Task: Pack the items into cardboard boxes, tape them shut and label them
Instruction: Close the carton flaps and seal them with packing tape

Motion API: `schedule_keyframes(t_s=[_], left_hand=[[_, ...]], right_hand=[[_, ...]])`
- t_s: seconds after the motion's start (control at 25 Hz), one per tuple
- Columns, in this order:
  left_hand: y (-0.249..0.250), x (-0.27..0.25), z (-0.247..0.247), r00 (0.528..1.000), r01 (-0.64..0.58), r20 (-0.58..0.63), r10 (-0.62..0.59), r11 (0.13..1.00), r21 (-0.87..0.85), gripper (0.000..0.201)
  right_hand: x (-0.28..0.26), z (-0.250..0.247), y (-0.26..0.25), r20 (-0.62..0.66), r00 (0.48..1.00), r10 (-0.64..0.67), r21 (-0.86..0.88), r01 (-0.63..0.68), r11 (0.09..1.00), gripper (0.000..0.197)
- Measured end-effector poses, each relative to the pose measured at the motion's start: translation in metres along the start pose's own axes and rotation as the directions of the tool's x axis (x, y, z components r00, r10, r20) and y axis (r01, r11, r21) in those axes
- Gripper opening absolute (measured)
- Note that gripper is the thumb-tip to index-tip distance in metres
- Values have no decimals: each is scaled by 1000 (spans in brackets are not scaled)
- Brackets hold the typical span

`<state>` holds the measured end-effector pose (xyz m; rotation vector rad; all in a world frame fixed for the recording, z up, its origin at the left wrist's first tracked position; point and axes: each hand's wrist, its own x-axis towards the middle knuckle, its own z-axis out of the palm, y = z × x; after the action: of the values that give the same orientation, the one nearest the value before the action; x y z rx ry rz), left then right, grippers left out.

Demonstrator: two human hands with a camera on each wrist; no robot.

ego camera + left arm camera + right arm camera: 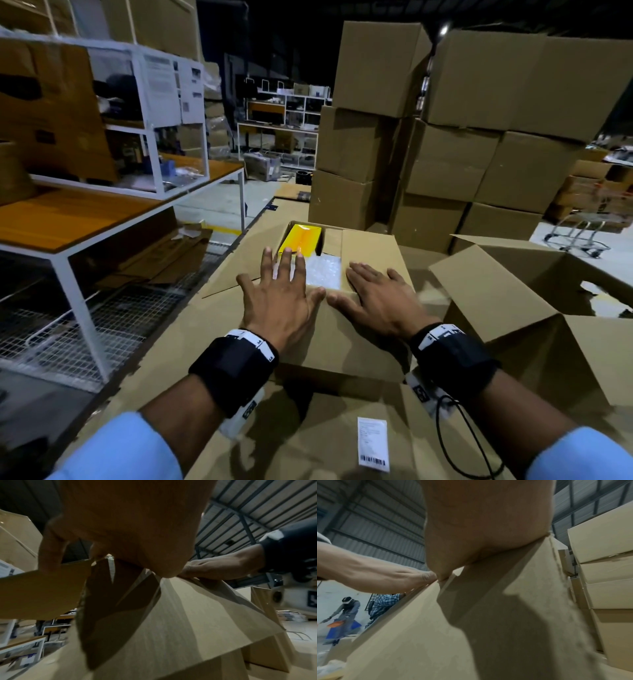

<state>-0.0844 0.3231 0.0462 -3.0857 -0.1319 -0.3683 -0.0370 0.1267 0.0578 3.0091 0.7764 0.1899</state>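
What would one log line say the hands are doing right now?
step: closing flaps | left hand: flat on brown cardboard box | right hand: flat on flap | inside: yellow packet, bubble wrap | tape: none

Yellow item (300,241), brown cardboard box (342,329)

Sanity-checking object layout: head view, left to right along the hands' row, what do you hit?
White-framed table → left hand, flat on the box flap → bubble wrap in the gap → right hand, flat on the other flap → open empty box.
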Motion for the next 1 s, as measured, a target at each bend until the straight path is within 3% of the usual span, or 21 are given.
schedule_keyframes(t_s=[0.16, 0.32, 0.4, 0.52, 0.56, 0.68, 0.76, 0.88, 1.0], left_hand=[[-7, 4, 4, 998, -58, 31, 62, 990, -132, 80], [-22, 11, 14, 981, -178, -90, 172, 982, -64, 85], [-28, 16, 14, 946, -273, -187, 265, 962, -18, 88], [-31, 21, 9, 838, -436, -307, 451, 892, 120, 73], [-30, 22, 8, 781, -488, -340, 524, 852, 191, 65], [-26, 26, 4, 539, -669, -367, 758, 650, 361, 54], [-25, 29, 3, 460, -742, -311, 832, 552, 380, 64], [-21, 31, 2, 439, -792, -300, 847, 522, 315, 76], [-18, 34, 5, 517, -808, -368, 773, 583, 89, 73]], right_hand=[[-1, 0, -2, -21, 1000, 5, -12, -5, 1000, 100], [0, 1, -2, -17, 1000, 7, -12, -8, 1000, 101], [1, 2, -1, -22, 1000, 8, -15, -9, 1000, 101], [1, 3, -2, -51, 999, 10, -22, -11, 1000, 101], [0, 2, -2, -56, 998, 8, -9, -8, 1000, 100], [-2, -2, -4, -62, 998, -6, 42, 9, 999, 90], [-4, -2, -4, -128, 992, 5, 93, 7, 996, 78], [-8, -5, -4, -261, 964, 56, 199, -3, 980, 66], [-9, -7, -6, -244, 967, 78, 265, -10, 964, 83]])
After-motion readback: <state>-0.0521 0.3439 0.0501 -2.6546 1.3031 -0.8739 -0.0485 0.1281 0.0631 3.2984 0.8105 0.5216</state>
